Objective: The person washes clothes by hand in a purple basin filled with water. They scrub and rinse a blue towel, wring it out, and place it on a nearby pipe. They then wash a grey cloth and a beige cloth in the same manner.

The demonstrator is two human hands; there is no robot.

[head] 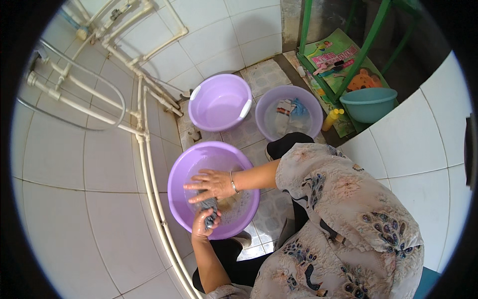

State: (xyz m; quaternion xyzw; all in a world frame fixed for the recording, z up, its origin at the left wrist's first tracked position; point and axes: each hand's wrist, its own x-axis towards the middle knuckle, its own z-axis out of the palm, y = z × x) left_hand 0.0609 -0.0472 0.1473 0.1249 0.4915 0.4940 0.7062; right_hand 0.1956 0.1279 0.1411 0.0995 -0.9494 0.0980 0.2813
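Over a purple plastic basin (174, 187) of soapy water, my left hand (205, 223) grips a wet dark grey cloth (210, 205), with part of it bunched in the fingers. My right hand (212, 184), a metal bangle at its wrist, lies palm down across the cloth's far end with its fingers spread. The underside of this hand is hidden. Under the water beside the cloth a yellowish-brown thing (226, 203) shows dimly; I cannot tell what it is.
Beyond stand a purple basin with white handles (220, 102) and another basin (261, 112) holding water and cloths (285, 114). A yellow bottle (330, 121), teal basin (368, 106) and green metal frame (325, 84) are at right. White pipes (149, 179) run along the left wall.
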